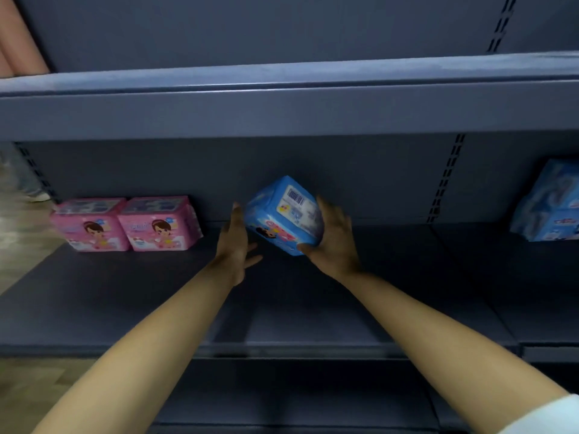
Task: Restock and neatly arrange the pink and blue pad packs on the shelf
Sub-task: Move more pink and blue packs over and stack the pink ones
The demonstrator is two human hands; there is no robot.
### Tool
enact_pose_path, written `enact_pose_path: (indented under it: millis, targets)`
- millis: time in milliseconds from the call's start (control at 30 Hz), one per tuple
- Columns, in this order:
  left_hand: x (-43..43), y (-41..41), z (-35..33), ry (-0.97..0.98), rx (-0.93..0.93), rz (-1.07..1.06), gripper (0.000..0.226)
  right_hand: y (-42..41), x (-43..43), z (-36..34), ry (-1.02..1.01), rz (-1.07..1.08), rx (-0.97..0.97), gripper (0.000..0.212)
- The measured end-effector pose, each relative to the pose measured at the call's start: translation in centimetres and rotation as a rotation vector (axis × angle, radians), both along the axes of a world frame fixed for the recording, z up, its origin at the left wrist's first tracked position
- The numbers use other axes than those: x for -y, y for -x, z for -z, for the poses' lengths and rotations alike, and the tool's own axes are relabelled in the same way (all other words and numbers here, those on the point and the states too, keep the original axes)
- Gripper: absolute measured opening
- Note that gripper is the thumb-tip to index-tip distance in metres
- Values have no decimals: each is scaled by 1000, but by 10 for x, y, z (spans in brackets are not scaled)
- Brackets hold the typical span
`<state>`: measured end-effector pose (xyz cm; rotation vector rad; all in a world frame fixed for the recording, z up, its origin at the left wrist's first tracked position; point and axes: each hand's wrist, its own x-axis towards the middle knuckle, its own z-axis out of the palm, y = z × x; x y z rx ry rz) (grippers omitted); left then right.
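The shelf holds two pink packs, side by side at left. The right hand grips one tilted blue pack mid-shelf; the left hand, fingers straight, is just beside it.

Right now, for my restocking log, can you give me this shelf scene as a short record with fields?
left pink pack: upright, at the shelf's left back
right pink pack: upright, right beside the first
held blue pack: tilted, barcode face up, not yet set down
right hand: grips the held pack's right side
left hand: fingers straight, by the pack's left side; contact unclear
stacked blue packs: far right, cut off by the frame
shelf: dark grey
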<state>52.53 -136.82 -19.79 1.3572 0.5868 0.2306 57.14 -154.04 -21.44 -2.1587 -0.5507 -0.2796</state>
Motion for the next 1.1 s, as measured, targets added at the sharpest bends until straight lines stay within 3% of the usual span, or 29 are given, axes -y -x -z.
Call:
enact_pose_path:
  millis: [133,233,333,433,600,867,933,1033,1100]
  targets:
    - [-42,-3,-9,14,-50,33,68,5,-10,-5,34,-65,26,86]
    - [-59,0,-12,45,-142,223,67,8,-18,-4,89,-195,74,80]
    - [-63,7,-8,-84,-241,417,57,11,-27,2,169,-265,128,82]
    - [-65,12,1,-150,-261,555,36,17,-33,4,257,-184,217,80]
    - [-70,11,10,5,-194,635,42,14,-41,-2,251,46,331,64]
    - [-83,6,26,234,-3,471,38,16,-63,-42,-14,-44,-112,21]
    - [-83,7,31,198,50,502,39,16,-71,-45,-58,-95,-198,28]
    - [-83,6,37,179,108,514,61,11,-77,-44,15,-196,-278,57]
    - [-87,7,38,169,131,503,49,5,-78,-43,89,-237,-297,69]
